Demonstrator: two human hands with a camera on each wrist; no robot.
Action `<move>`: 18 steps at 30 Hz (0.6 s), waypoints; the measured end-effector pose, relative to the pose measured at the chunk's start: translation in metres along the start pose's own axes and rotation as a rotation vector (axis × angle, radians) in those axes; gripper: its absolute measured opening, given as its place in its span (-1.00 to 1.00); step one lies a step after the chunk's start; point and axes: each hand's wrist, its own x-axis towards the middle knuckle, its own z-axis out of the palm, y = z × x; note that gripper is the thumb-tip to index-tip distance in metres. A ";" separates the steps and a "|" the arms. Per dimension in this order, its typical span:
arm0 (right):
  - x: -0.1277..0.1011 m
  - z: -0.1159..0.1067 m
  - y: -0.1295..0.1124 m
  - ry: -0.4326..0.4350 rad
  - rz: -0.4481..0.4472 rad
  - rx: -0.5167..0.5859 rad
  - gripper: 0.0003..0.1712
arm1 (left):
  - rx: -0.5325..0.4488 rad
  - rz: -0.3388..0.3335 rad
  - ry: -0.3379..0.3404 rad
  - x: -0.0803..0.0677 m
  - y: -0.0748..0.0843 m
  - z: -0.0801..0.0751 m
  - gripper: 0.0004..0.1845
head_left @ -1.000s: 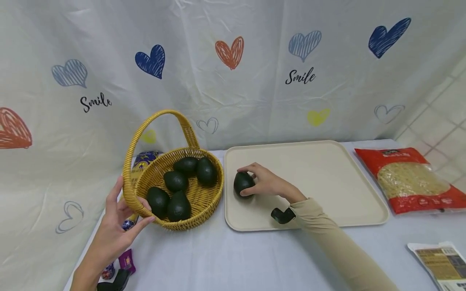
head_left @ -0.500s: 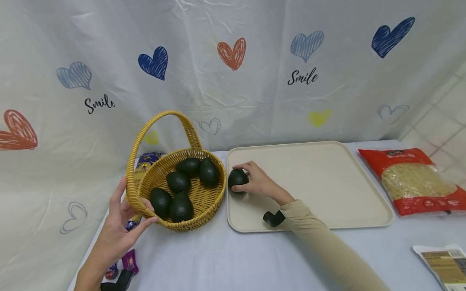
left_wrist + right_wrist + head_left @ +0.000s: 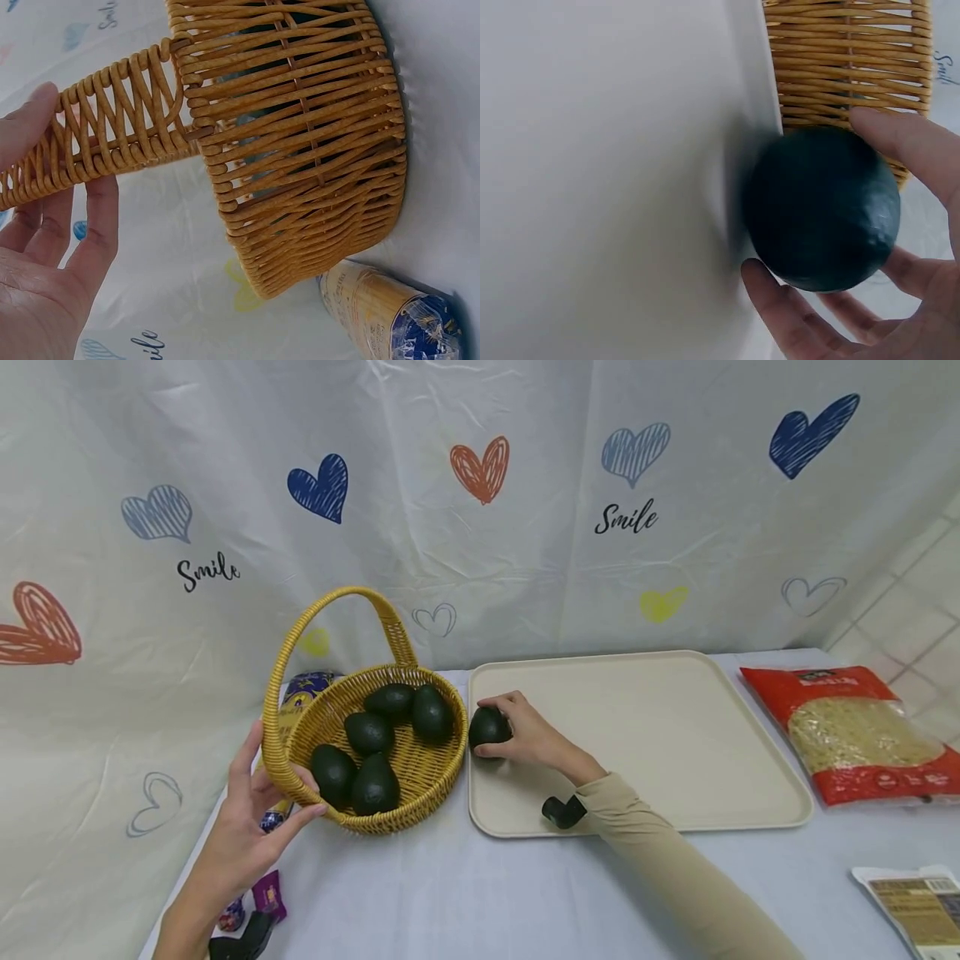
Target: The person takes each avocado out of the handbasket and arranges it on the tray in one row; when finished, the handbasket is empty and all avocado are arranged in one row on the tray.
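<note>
A dark green avocado (image 3: 487, 727) sits at the left edge of the beige tray (image 3: 660, 735), right beside the woven yellow basket (image 3: 420, 793). My right hand (image 3: 525, 739) grips it, with fingers (image 3: 904, 154) curled over the avocado (image 3: 821, 206) and others beneath it. Several more avocados (image 3: 367, 733) lie inside the basket. My left hand (image 3: 251, 827) rests against the basket's near-left rim where the handle starts. Its fingers (image 3: 45, 225) lie straight along the handle, next to the basket wall (image 3: 315, 150).
A red noodle packet (image 3: 855, 731) lies right of the tray and a printed packet (image 3: 915, 906) at the bottom right. A blue-and-gold wrapped roll (image 3: 300, 689) sits behind the basket, and a purple wrapper (image 3: 266, 893) lies near my left wrist. A heart-print curtain backs the table.
My right hand has slid the avocado leftward across the tray to its left edge beside the basket. The left hand has stayed at the basket rim.
</note>
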 end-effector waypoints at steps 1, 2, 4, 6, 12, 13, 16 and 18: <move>-0.001 -0.001 -0.001 -0.006 -0.005 0.002 -0.14 | 0.002 0.005 0.002 0.000 0.000 0.000 0.24; -0.002 -0.003 -0.002 -0.010 -0.012 -0.002 -0.14 | 0.006 0.008 0.003 0.000 0.000 0.001 0.25; -0.004 -0.007 -0.004 -0.022 -0.021 0.000 -0.15 | 0.009 0.016 0.007 0.001 0.000 0.001 0.32; -0.006 -0.010 -0.006 -0.029 -0.032 -0.006 -0.16 | 0.010 0.017 0.010 0.001 0.000 0.001 0.38; -0.007 -0.014 -0.007 -0.041 -0.024 -0.003 -0.20 | 0.011 0.014 0.008 0.001 -0.001 0.001 0.38; -0.006 -0.014 -0.006 -0.040 -0.016 0.002 -0.20 | 0.013 0.012 0.008 0.001 -0.001 0.001 0.37; -0.004 -0.012 -0.005 -0.035 0.011 0.018 -0.20 | 0.013 0.012 0.010 0.001 0.000 0.001 0.41; -0.002 -0.012 -0.003 -0.029 0.025 0.028 -0.19 | 0.021 0.005 0.015 0.002 0.001 0.002 0.45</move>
